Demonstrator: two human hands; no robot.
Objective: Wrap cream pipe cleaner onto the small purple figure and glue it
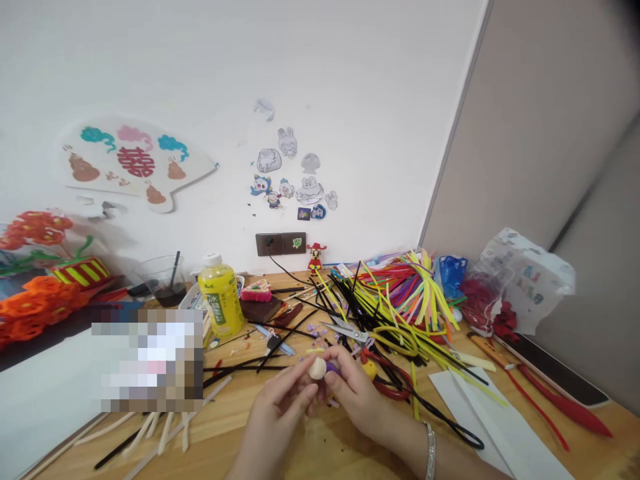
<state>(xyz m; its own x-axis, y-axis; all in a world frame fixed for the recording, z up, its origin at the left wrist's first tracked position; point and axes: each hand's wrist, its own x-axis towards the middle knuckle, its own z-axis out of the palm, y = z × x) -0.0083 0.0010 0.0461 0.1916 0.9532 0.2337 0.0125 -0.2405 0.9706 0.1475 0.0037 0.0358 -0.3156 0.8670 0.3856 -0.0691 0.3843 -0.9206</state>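
Both hands meet over the front middle of the table. My left hand [286,395] is closed around a small cream ball [317,369] with ridges like a wound chenille stem. My right hand [356,393], with a silvery bracelet at the wrist, pinches a purple piece [332,367] right beside the ball. Whether the two pieces are joined is hidden by the fingers. Just beyond the hands lie open scissors [350,331] and scattered purple scraps. A yellow round piece [369,370] shows behind my right hand.
Bundled coloured chenille stems [400,293] cover the back right, with loose black stems spreading leftward. A yellow drink bottle [220,297] and a cup of dark liquid [167,283] stand at the back left. White paper [493,413] lies at right. A blurred patch hides something at left.
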